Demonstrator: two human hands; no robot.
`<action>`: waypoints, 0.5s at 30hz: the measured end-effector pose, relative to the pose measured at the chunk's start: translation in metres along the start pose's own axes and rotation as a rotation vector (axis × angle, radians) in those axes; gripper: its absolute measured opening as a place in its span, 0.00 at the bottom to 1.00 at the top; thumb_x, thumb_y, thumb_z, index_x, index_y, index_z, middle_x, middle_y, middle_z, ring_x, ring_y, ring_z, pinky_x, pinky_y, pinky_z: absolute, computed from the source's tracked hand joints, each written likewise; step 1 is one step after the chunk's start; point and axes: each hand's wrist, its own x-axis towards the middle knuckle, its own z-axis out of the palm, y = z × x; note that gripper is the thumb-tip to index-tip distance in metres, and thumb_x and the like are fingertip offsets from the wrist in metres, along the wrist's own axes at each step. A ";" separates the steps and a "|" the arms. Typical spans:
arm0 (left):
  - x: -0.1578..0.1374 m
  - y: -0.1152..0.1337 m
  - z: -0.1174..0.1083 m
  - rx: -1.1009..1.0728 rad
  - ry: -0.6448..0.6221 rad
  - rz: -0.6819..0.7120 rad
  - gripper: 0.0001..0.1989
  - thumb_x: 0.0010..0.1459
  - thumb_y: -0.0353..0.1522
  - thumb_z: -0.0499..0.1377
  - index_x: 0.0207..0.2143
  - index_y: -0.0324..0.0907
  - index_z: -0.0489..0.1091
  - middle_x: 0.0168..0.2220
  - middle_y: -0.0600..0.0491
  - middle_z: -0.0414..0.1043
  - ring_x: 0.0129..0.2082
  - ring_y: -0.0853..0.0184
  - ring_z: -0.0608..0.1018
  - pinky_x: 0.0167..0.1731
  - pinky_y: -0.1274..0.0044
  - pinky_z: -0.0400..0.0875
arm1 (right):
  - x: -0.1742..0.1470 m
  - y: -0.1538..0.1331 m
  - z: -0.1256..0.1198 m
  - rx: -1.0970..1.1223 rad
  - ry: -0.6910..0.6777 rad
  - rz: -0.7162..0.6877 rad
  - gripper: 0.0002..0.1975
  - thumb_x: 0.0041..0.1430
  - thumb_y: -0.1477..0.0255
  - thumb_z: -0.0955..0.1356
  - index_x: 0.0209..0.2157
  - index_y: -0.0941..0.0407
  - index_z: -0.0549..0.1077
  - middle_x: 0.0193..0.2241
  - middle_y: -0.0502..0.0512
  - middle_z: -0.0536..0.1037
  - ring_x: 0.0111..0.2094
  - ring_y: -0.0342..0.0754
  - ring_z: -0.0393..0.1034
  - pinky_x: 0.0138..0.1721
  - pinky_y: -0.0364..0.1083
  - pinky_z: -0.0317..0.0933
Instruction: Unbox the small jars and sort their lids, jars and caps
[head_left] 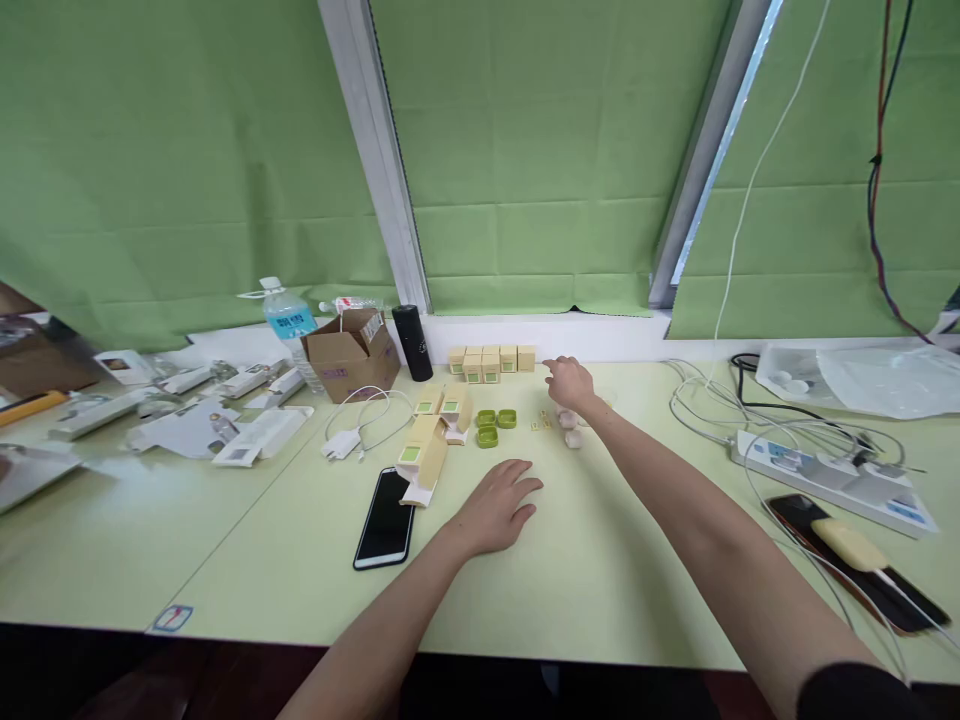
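Note:
My left hand rests over the table with its fingers spread and nothing in them. Reaching farther forward, my right hand has its index finger stretched toward the right end of a row of small pale-yellow boxes; its other fingers are partly hidden. Nothing shows in its grasp. Several small green square trays sit in front of that row. Beside them are tiny yellowish pieces and small pale-pink cases, partly covered by my right hand. Opened pale-yellow boxes lie left of the trays.
A black-screened phone lies at left, near a white charger. Behind stand a cardboard box, a black flask and a water bottle. At right are a power strip, cables and another phone.

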 end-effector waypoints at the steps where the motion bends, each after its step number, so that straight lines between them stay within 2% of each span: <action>1: 0.001 0.001 0.000 -0.001 -0.013 -0.009 0.16 0.65 0.32 0.56 0.54 0.47 0.71 0.63 0.45 0.66 0.65 0.53 0.66 0.62 0.58 0.66 | 0.013 0.001 0.005 -0.015 -0.012 0.006 0.21 0.65 0.76 0.65 0.59 0.52 0.70 0.54 0.62 0.74 0.56 0.57 0.63 0.46 0.49 0.63; 5: 0.007 0.003 0.001 0.001 -0.041 -0.021 0.16 0.64 0.31 0.56 0.54 0.46 0.72 0.62 0.45 0.67 0.64 0.52 0.66 0.63 0.57 0.65 | 0.047 0.002 0.027 -0.058 -0.054 0.005 0.29 0.62 0.77 0.66 0.65 0.53 0.62 0.58 0.66 0.69 0.60 0.60 0.58 0.53 0.52 0.61; 10: 0.012 0.004 0.002 0.002 -0.036 -0.037 0.15 0.64 0.30 0.56 0.52 0.45 0.72 0.62 0.46 0.68 0.62 0.52 0.67 0.62 0.57 0.65 | 0.074 0.001 0.050 -0.079 -0.087 0.011 0.39 0.61 0.76 0.65 0.71 0.53 0.49 0.67 0.69 0.58 0.67 0.64 0.50 0.61 0.58 0.54; 12: 0.013 0.003 0.001 -0.005 -0.029 -0.043 0.15 0.64 0.30 0.56 0.52 0.45 0.73 0.61 0.46 0.68 0.61 0.53 0.68 0.62 0.57 0.66 | 0.081 0.001 0.055 -0.083 -0.099 0.018 0.38 0.61 0.75 0.65 0.71 0.52 0.51 0.68 0.69 0.57 0.69 0.65 0.47 0.63 0.60 0.51; 15: 0.013 0.003 0.000 -0.022 -0.018 -0.040 0.14 0.64 0.30 0.56 0.51 0.45 0.73 0.60 0.46 0.69 0.60 0.53 0.69 0.61 0.57 0.66 | 0.089 0.000 0.061 -0.087 -0.087 -0.007 0.32 0.61 0.76 0.65 0.66 0.55 0.59 0.68 0.69 0.57 0.71 0.64 0.42 0.65 0.60 0.48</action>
